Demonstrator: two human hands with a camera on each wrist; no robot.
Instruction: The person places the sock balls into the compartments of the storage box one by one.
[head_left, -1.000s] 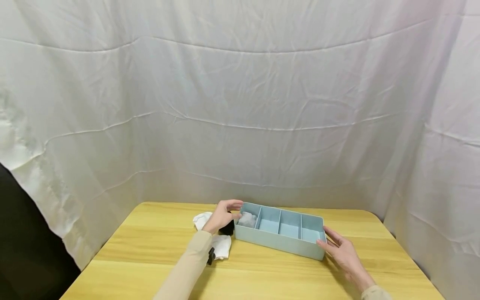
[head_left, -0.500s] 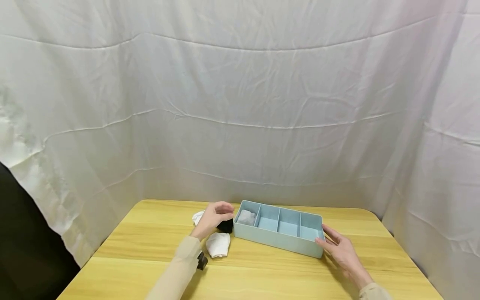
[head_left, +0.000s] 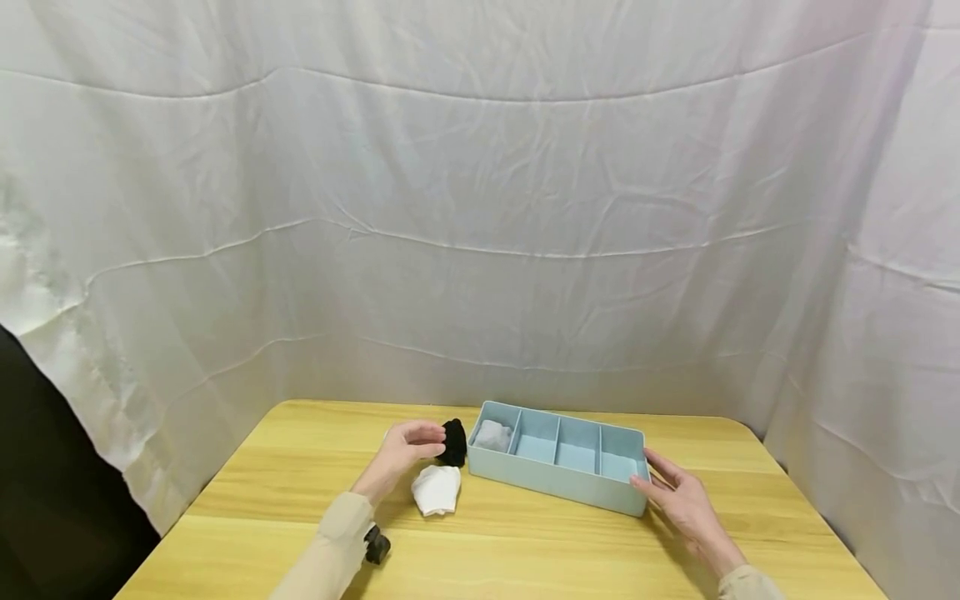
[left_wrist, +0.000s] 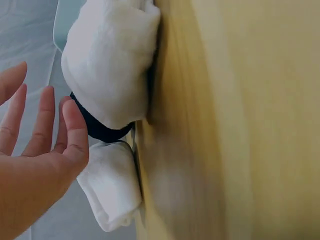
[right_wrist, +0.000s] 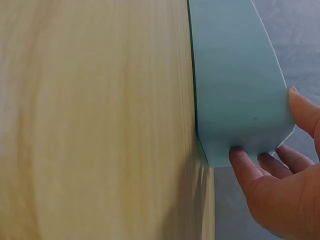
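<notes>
My left hand (head_left: 405, 454) hovers with loosely bent fingers beside a black rolled sock (head_left: 453, 442) and holds nothing. A white rolled sock (head_left: 437, 489) lies nearer me. Another white rolled sock (left_wrist: 111, 184) shows in the left wrist view; in the head view my left hand hides nearly all of it. The pale blue divided box (head_left: 555, 477) stands to the right, with a grey rolled sock (head_left: 492, 435) in its leftmost compartment. My right hand (head_left: 686, 504) grips the box's right end, thumb at the rim and fingers against the end wall.
Everything stands on a wood-grain table (head_left: 525, 550). Behind it and at both sides hangs a pale grey curtain (head_left: 525, 317). A black strap piece (head_left: 377, 545) sits at my left wrist. Something dark (head_left: 60, 467) fills the lower left edge.
My left hand has drawn away from the box's left end, moving left and slightly nearer me, uncovering the black sock. My right hand has kept its place on the box.
</notes>
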